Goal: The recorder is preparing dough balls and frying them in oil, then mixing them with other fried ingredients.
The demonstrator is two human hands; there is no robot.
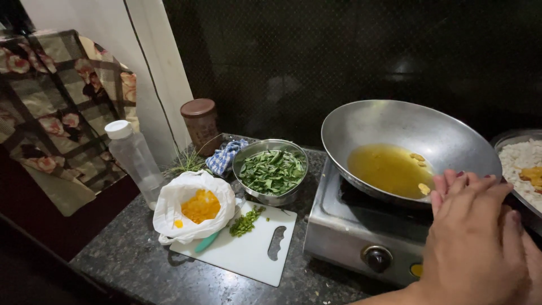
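While a wide steel wok (406, 135) sits tilted on a small steel gas stove (355, 231), a pool of yellow oil (387, 168) with a few pale pieces floating in it lies toward its near wall. Both hands are at the lower right, just beside the wok's near rim. The left hand (474, 243) lies flat, fingers together, over the right hand (530, 260), which is mostly hidden; I cannot tell whether either holds anything. The hands are so close to the rim that a nudge could likely rock the wok and spill oil onto the burner. Further left, a steel bowl of green leaves (272, 171) and a white cutting board (243, 245) with chopped green chilli (245, 222) rest on the dark granite counter (130, 260).
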